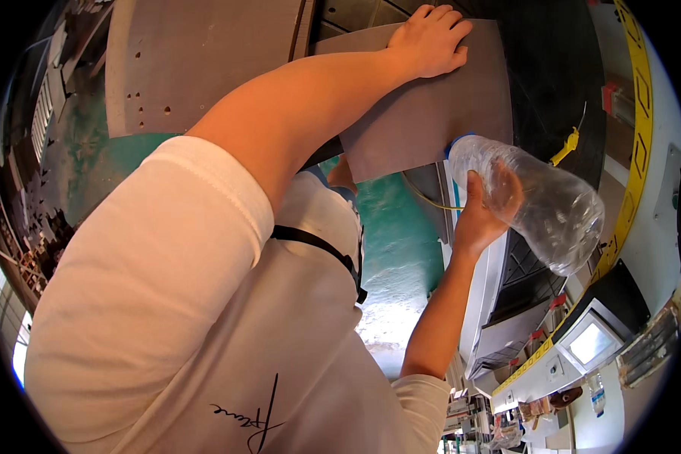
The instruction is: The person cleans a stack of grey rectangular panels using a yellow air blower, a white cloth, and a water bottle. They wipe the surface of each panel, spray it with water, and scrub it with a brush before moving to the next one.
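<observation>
The person's left hand [433, 44] lies palm-down near the far edge of a smooth grey-brown panel [424, 113], fingers loosely bent and closed around nothing; its weight probably keeps the sheet steady on the dark machine bed [548, 87]. The right hand [483, 221] grips a clear plastic bottle [560, 212] around its side, thumb on the near face, a hold that seems to suit tilting it. The bottle's blue end overlaps the panel's near corner; whether they touch, I can't tell.
</observation>
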{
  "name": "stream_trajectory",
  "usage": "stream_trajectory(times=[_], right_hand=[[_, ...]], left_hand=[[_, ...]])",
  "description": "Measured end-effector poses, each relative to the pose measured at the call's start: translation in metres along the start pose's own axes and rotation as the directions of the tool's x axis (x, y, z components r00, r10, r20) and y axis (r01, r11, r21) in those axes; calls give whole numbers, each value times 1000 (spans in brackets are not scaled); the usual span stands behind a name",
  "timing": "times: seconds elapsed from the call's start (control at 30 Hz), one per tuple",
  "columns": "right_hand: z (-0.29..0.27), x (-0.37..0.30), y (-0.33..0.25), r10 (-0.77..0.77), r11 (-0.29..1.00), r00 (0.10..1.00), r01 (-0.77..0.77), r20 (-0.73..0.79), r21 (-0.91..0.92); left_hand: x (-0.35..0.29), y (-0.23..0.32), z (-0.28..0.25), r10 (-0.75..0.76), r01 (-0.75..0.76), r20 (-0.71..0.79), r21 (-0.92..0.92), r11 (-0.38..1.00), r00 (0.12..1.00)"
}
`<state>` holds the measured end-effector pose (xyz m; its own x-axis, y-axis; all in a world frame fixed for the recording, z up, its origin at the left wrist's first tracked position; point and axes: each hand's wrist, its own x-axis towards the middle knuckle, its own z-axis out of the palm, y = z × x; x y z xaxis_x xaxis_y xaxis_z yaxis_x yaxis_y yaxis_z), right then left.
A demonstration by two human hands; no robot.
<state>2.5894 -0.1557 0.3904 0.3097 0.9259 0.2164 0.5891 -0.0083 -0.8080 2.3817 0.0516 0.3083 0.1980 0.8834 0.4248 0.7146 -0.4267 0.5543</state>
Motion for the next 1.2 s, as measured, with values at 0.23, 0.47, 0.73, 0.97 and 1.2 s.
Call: stream_trajectory(times=[0.23, 0.47, 0.73, 0.97, 1.2], right_hand=[[0, 14, 5, 79, 986, 996, -72, -35, 153], [-7, 42, 13, 185, 972, 982, -177, -43, 153], [-6, 85, 3, 181, 983, 982, -183, -57, -20], [-19, 49, 4, 31, 971, 1000, -30, -2, -237], [-8, 5, -1, 65, 998, 996, -65, 69, -2]], left_hand=[[2, -1, 0, 12, -12, -13, 3, 1000, 1000], [-7, 2, -4, 18, -18, -14, 5, 1000, 1000], [2, -1, -3, 19, -19, -14, 17, 1000, 1000], [1, 5, -4, 8, -9, 39, 7, 1000, 999], [-7, -8, 15, 41, -42, 4, 109, 993, 999]])
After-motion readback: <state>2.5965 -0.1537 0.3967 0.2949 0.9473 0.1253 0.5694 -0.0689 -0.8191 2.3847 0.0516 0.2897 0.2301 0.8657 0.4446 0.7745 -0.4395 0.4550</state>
